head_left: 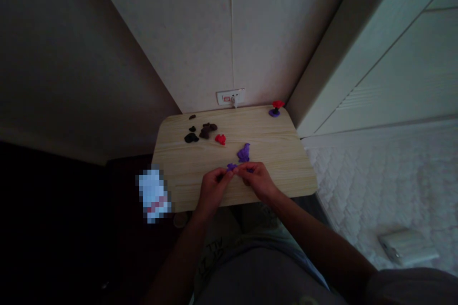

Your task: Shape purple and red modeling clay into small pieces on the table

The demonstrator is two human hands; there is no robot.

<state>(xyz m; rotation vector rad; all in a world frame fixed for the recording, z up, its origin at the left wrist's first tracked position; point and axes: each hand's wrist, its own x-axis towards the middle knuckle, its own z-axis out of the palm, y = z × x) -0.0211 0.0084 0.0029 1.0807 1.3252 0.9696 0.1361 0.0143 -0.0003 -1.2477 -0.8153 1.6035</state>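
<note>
My left hand (213, 185) and my right hand (258, 180) meet over the near part of a small wooden table (279, 152). Both pinch a small piece of purple clay (232, 167) between their fingertips. A larger purple clay lump (244, 153) lies on the table just beyond my hands. Further back sit a red clay piece (220, 139), a brown lump (208, 130) and black bits (191, 137). At the far right corner stands a small figure with a red top on a purple base (275, 108).
A wall socket (231, 97) is on the wall behind the table. A white quilted bed (379, 176) lies to the right, with a white box-like object (406, 246) on it. A white cabinet (393, 57) rises at the right. A blurred patch (153, 195) sits left of the table.
</note>
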